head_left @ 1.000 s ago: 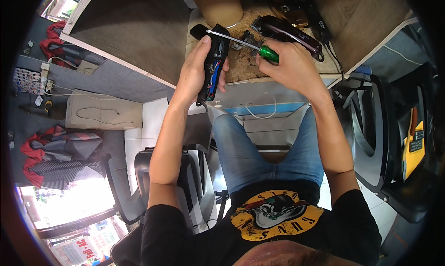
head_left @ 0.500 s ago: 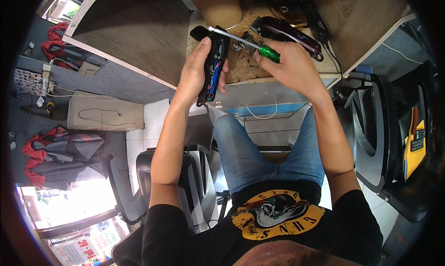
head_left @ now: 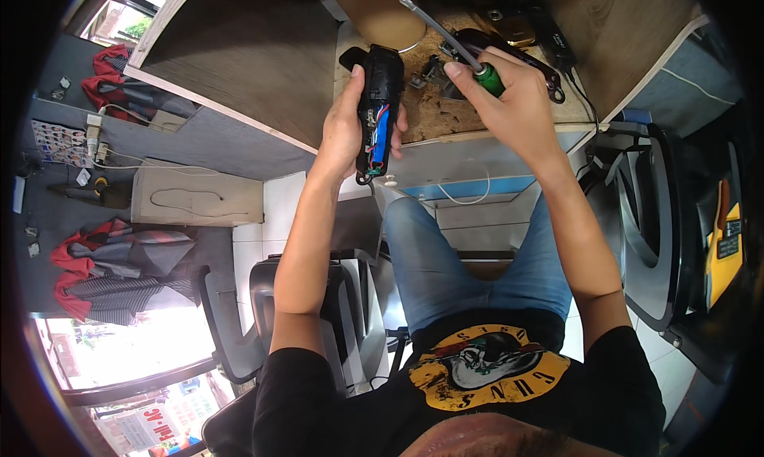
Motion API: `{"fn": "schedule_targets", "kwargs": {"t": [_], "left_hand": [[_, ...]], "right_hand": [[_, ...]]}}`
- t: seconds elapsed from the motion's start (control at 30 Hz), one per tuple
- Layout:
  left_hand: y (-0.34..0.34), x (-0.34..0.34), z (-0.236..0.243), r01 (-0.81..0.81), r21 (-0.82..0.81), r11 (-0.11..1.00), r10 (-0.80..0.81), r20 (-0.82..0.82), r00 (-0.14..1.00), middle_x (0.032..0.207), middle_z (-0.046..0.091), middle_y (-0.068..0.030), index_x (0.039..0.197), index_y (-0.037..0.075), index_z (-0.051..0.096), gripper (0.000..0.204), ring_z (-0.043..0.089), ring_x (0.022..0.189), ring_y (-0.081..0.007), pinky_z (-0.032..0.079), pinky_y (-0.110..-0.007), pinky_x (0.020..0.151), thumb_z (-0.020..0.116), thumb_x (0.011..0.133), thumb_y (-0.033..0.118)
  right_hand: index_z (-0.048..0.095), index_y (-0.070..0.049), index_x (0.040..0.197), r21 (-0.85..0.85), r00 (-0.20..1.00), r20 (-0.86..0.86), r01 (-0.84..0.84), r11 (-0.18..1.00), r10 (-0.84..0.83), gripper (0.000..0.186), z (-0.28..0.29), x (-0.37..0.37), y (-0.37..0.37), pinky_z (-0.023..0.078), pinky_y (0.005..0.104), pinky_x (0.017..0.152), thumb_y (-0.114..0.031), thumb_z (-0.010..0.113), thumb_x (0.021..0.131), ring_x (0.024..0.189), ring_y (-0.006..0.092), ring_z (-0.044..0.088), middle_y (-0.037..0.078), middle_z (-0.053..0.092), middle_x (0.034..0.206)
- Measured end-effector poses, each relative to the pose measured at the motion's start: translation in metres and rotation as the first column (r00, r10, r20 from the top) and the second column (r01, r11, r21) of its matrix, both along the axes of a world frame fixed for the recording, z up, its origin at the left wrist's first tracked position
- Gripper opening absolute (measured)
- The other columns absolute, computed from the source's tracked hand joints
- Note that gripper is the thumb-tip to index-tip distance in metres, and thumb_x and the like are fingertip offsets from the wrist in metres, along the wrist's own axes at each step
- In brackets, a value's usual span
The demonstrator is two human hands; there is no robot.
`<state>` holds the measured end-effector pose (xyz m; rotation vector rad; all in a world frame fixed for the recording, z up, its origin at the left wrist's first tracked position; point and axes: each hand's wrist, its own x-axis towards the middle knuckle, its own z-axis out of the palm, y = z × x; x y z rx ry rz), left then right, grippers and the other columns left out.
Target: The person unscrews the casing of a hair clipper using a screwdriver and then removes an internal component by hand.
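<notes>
Opened black device (head_left: 379, 111), long axis fore-aft, screwdriver (head_left: 452, 42) pointing forward-left

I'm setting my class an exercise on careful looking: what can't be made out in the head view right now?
Opened black device: underside, turned from the head view.
Green-handled screwdriver: handle's end, covered by the right hand in the head view.
Dark clipper: partly behind the right hand, head view.
Tan cylinder: top, cut off by the head view's upper edge.
Small parts: too small to identify, head view.
</notes>
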<state>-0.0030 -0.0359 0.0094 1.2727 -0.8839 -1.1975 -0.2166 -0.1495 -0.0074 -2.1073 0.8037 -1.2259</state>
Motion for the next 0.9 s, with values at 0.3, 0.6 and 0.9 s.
{"fn": "schedule_targets", "kwargs": {"t": [0.3,0.6,0.9], "left_hand": [[0.004,-0.004,0.004,-0.057,0.117,0.991,0.041,0.138,0.99,0.075,0.067,-0.0107,0.107,0.0,0.066,0.073,0.067,0.055,-0.0191,0.058,-0.033,0.05,0.035,0.111,0.066],[0.006,-0.006,0.004,-0.071,0.116,0.991,0.051,0.162,0.986,0.075,0.067,-0.0104,0.1,0.001,0.067,0.074,0.067,0.055,-0.019,0.056,-0.032,0.049,0.035,0.111,0.067],[0.005,-0.009,0.004,-0.099,0.113,0.989,0.077,0.187,0.979,0.076,0.067,-0.0111,0.101,0.001,0.067,0.074,0.067,0.055,-0.0191,0.057,-0.032,0.049,0.035,0.111,0.067]], "right_hand": [[0.075,-0.011,0.129,-0.302,0.976,-0.075,-0.218,0.928,0.204,0.049,0.0,0.024,0.009,0.059,0.0392,0.073,-0.041,0.081,0.091,0.087,0.0251,0.075,0.002,0.067,0.126],[0.066,-0.008,0.133,-0.292,0.979,-0.146,-0.177,0.94,0.139,0.059,-0.004,0.026,0.014,0.059,0.0445,0.073,-0.045,0.082,0.089,0.085,0.0312,0.075,0.004,0.064,0.124],[0.066,-0.007,0.127,-0.315,0.984,-0.129,-0.158,0.936,0.122,0.055,-0.008,0.026,0.015,0.06,0.0445,0.071,-0.043,0.082,0.089,0.084,0.0326,0.075,0.006,0.065,0.12]]}}
